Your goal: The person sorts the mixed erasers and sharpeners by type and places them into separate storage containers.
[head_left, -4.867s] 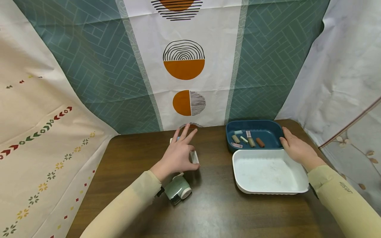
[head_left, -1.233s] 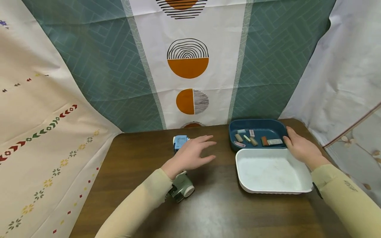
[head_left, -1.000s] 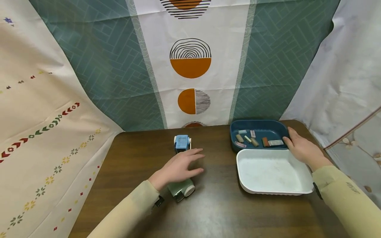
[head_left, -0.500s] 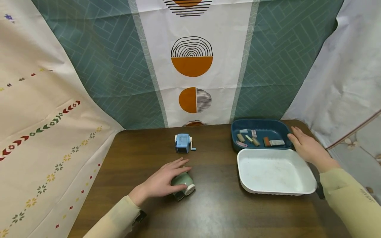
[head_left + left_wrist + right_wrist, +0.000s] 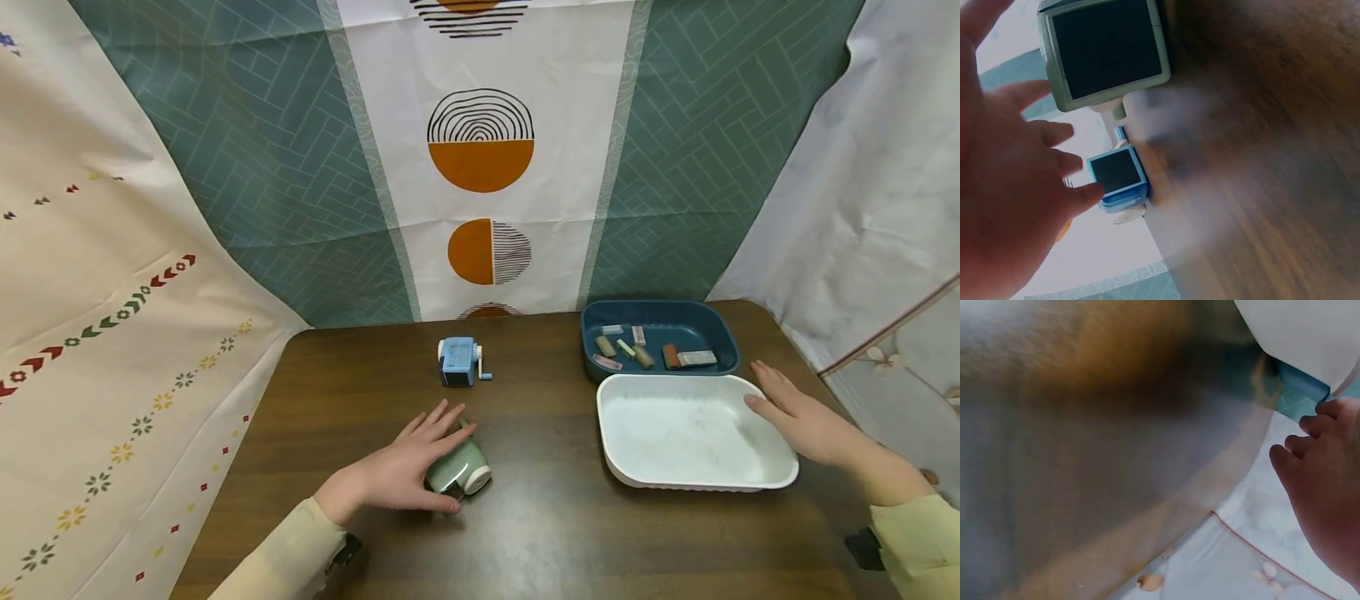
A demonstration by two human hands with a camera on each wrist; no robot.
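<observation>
My left hand [image 5: 397,471] hovers around a green pencil sharpener [image 5: 463,468] on the table, fingers spread; whether they touch it I cannot tell. The left wrist view shows the sharpener's dark front panel [image 5: 1107,50] between the thumb and the other fingers. Farther back stands a blue hand-crank pencil sharpener [image 5: 458,360] with its crank toward the right. My right hand [image 5: 810,421] is beside the right rim of a white tray [image 5: 697,437], fingers loosely extended and holding nothing; contact with the rim is unclear.
Behind the white tray sits a dark blue tray [image 5: 660,312] with several small eraser-like blocks, including a reddish-brown block [image 5: 670,356] and a whitish block [image 5: 697,358]. Cloths hang behind and along both sides of the wooden table [image 5: 540,533].
My left hand has left the whitish block, now in the blue tray, and come back over the green sharpener. My right hand has let go of the blue tray and moved toward me.
</observation>
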